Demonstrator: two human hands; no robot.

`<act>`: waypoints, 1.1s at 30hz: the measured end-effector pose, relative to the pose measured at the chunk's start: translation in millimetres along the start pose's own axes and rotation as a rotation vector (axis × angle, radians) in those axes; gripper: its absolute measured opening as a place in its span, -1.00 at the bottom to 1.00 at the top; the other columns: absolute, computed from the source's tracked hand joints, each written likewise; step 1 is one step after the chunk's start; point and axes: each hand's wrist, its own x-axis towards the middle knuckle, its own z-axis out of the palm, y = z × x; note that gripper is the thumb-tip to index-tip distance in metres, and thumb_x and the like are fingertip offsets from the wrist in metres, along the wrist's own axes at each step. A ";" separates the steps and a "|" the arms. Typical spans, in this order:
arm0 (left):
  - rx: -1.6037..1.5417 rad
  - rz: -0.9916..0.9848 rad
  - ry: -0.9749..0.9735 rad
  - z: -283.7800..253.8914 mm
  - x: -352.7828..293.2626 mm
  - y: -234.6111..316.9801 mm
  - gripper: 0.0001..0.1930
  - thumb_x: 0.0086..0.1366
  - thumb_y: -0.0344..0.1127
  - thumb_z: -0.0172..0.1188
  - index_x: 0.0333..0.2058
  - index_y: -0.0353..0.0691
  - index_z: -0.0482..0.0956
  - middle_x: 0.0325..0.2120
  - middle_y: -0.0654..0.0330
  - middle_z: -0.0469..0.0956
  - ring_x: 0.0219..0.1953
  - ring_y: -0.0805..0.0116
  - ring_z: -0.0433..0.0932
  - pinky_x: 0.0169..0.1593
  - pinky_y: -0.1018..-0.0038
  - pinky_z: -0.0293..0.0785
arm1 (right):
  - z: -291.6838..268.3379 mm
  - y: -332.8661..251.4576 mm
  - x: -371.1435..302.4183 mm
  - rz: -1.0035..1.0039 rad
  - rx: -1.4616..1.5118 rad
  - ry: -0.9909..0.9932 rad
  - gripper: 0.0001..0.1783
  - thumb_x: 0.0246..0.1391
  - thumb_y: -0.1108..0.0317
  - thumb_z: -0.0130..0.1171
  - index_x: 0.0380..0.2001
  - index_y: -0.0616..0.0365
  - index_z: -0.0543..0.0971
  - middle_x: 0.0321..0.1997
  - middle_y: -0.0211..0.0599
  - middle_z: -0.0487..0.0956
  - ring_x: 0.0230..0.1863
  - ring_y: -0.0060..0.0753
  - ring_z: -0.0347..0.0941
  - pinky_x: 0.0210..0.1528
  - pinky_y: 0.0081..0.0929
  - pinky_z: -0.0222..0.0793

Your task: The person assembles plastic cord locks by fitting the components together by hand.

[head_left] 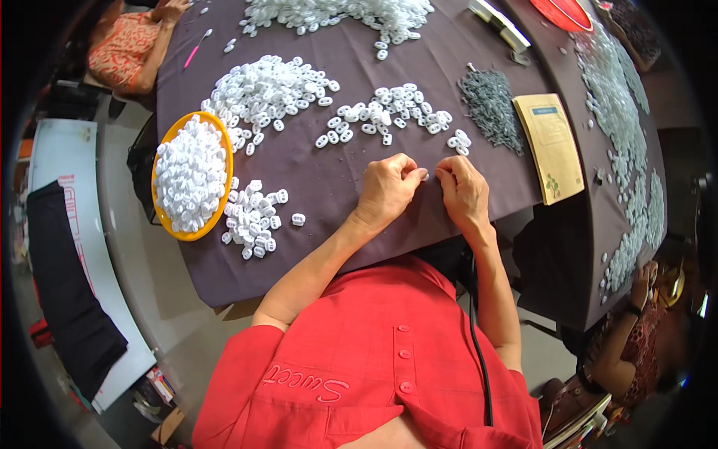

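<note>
My left hand [388, 186] is closed in a pinch above the near part of the cloth. A bit of a small white plastic piece [424, 175] shows at its thumb and fingertip. Just to the right, my right hand [464, 193] pinches too, its fingertips a small gap away from the left; what they hold, if anything, is too small to make out. Beyond both hands lies a loose scatter of white oval plastic pieces with two dark holes [387, 112]. A heap of tiny dark grey parts [491, 105] sits beyond my right hand.
An orange-rimmed basket [226, 176] full of white pieces stands at left, with heaps of white pieces [262, 93] around it. A tan notebook [550, 146] lies at right, a pink-handled tool [193, 54] far left. Other people [131, 49] sit at the brown-clothed table [441, 45].
</note>
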 end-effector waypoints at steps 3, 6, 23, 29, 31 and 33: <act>0.294 0.204 0.277 -16.5 6.9 -2.0 -0.84 0.07 -0.29 0.23 -0.51 -0.27 0.53 -0.67 0.12 0.53 -0.65 0.35 0.51 -0.53 0.45 0.40 | 3.3 -2.6 -0.9 0.072 0.043 0.012 -0.96 -0.09 0.49 0.08 -0.50 0.18 0.44 -0.49 -0.21 0.47 -0.46 -0.16 0.43 -0.41 -0.39 0.32; 0.472 0.348 0.428 -26.7 21.4 -10.0 -0.87 0.05 -0.31 0.23 -0.50 -0.23 0.51 -0.65 0.14 0.51 -0.60 0.26 0.52 -0.51 0.40 0.41 | 3.7 -1.9 -2.9 0.077 0.092 0.034 -0.97 -0.08 0.52 0.07 -0.49 0.19 0.45 -0.52 -0.23 0.45 -0.50 -0.23 0.41 -0.44 -0.46 0.31; 0.638 0.279 0.183 -31.7 10.0 -13.4 -0.83 0.05 -0.46 0.13 -0.36 -0.27 0.38 -0.39 0.04 0.40 -0.33 0.07 0.45 -0.25 0.26 0.39 | 7.6 -8.1 -7.8 0.241 0.252 0.010 -0.94 -0.05 0.55 0.08 -0.43 0.24 0.46 -0.56 -0.44 0.44 -0.52 -0.67 0.32 -0.45 -0.67 0.26; 0.604 0.278 0.207 -31.9 5.1 -16.3 -0.87 0.02 -0.42 0.18 -0.45 -0.23 0.40 -0.46 0.11 0.38 -0.38 0.12 0.44 -0.30 0.28 0.39 | 6.3 -24.4 -8.8 0.118 0.228 0.022 -0.86 -0.08 0.60 0.06 -0.37 0.25 0.50 -0.52 -0.33 0.46 -0.54 -0.55 0.36 -0.46 -0.63 0.27; 0.596 0.305 0.243 -32.3 1.7 -16.8 -0.88 0.03 -0.43 0.17 -0.46 -0.22 0.40 -0.48 0.13 0.37 -0.39 0.13 0.44 -0.32 0.30 0.38 | 6.4 -32.0 -7.8 0.128 0.246 0.000 -0.87 -0.09 0.62 0.04 -0.40 0.25 0.49 -0.51 -0.26 0.46 -0.54 -0.43 0.39 -0.45 -0.57 0.30; 0.573 0.395 0.266 -30.6 -1.3 -19.4 -0.89 0.03 -0.46 0.15 -0.47 -0.21 0.39 -0.47 0.14 0.36 -0.40 0.13 0.43 -0.33 0.30 0.37 | 8.8 -35.5 -7.7 0.154 0.290 -0.032 -0.87 -0.10 0.63 0.04 -0.42 0.24 0.50 -0.50 -0.25 0.47 -0.54 -0.43 0.40 -0.46 -0.57 0.30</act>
